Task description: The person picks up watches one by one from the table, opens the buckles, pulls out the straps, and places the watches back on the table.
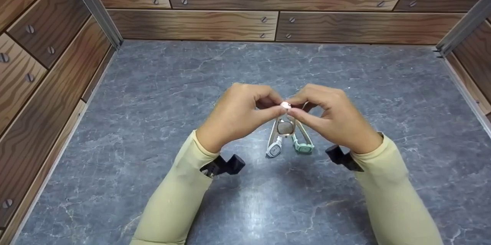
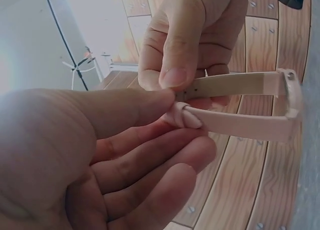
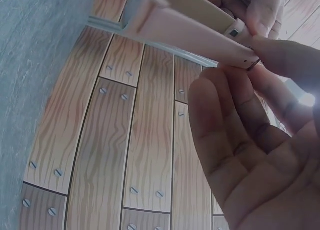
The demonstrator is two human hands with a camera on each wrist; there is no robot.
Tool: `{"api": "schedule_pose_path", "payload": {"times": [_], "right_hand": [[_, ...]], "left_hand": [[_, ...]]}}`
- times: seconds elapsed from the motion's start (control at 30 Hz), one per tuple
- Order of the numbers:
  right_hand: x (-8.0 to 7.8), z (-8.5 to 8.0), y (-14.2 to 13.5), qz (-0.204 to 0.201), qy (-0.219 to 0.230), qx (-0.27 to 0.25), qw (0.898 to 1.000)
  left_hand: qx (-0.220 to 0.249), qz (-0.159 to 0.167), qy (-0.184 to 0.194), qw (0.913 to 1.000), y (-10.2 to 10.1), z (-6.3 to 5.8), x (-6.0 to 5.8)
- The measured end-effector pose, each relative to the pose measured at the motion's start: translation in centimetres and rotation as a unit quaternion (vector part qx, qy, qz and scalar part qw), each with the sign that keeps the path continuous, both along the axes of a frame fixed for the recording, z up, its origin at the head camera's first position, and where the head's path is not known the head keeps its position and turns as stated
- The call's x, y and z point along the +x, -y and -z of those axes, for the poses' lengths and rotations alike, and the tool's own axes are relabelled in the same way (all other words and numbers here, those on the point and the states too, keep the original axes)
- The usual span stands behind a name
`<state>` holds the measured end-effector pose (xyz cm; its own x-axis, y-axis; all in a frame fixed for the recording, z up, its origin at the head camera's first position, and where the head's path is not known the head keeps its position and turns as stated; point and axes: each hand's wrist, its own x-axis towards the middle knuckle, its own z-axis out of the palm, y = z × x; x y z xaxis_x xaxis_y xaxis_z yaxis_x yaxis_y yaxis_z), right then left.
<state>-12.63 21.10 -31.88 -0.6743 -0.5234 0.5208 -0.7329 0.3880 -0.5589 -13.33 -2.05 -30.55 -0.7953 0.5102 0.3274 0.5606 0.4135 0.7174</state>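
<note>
A pale pink wristwatch [image 1: 285,127] hangs between my two hands, its case lowest and back above the table. My left hand [image 1: 245,112] pinches one strap end between thumb and index finger. Facing it, my right hand [image 1: 330,116] pinches the other strap end, fingertips almost touching the left ones. In the left wrist view the pink strap [image 2: 240,121] forms a long loop, with its ends meeting at the fingers. The right wrist view shows small holes in the strap [image 3: 200,37] close to the right thumb; the fingers partly hide the buckle area.
Under the held watch, a white wristwatch [image 1: 274,150] lies to the left and a mint green wristwatch [image 1: 304,147] to the right. They rest on a grey marbled table [image 1: 191,72]. Wood-patterned walls [image 1: 222,26] enclose the back and sides.
</note>
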Motion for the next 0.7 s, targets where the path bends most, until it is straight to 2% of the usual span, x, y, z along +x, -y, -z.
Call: {"api": "schedule_pose_path", "payload": {"times": [0.13, 0.27, 0.5, 0.7], "right_hand": [[0.01, 0.0, 0.04, 0.02, -0.047, -0.002, 0.999], [-0.06, 0.11, 0.15, 0.033, -0.098, -0.003, 0.995], [-0.11, 0.42, 0.22, 0.047, -0.152, 0.045, 0.986], [-0.19, 0.57, 0.59, 0.041, -0.179, -0.015, 0.983]], "left_hand": [[0.03, -0.007, 0.029, 0.9991, -0.11, 0.09, -0.08], [0.034, -0.009, 0.052, 0.998, -0.17, 0.16, -0.08], [0.044, 0.004, 0.076, 0.9961, -0.19, 0.21, -0.13], [0.06, 0.006, 0.074, 0.9955, -0.24, 0.21, -0.23]]}}
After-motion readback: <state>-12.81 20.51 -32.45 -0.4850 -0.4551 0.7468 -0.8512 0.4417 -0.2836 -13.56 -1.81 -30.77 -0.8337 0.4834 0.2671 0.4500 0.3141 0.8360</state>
